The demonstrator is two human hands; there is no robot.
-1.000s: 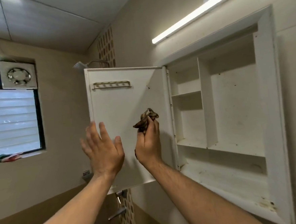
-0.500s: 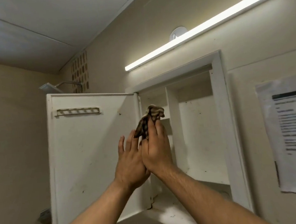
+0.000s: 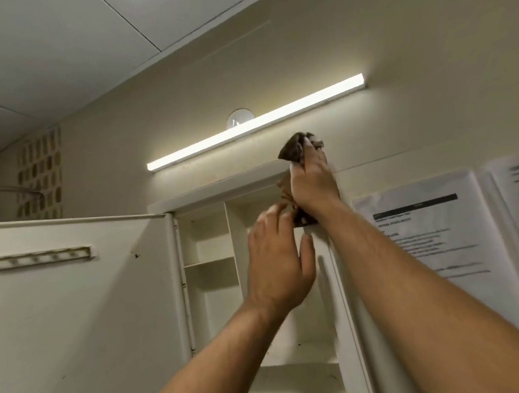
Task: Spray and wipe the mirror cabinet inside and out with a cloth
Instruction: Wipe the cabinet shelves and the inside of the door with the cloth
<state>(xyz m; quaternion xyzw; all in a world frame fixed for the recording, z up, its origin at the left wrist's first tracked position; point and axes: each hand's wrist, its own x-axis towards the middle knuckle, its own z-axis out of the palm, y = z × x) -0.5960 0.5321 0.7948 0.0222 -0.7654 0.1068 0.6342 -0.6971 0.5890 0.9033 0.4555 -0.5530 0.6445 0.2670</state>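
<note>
Head view: the right hand (image 3: 312, 183) is clamped around a bunched brown cloth (image 3: 293, 149), pressing it against the top right corner of the mirror cabinet (image 3: 221, 188) frame, just under the tube light (image 3: 256, 126); the left hand (image 3: 279, 262) reaches up just below that corner, thumb apart from the fingers and fingertips at the cloth's hanging end, though blur hides whether they pinch it; the cabinet door (image 3: 76, 316) stands swung open to the cabinet's left, its inner face with a hook rail (image 3: 35, 258) showing dark specks; the inner shelves (image 3: 209, 262) look bare but marked; no spray bottle is in sight. Judging from this, wiping is on the outer frame, with the interior, door and mirror face likely left.
</note>
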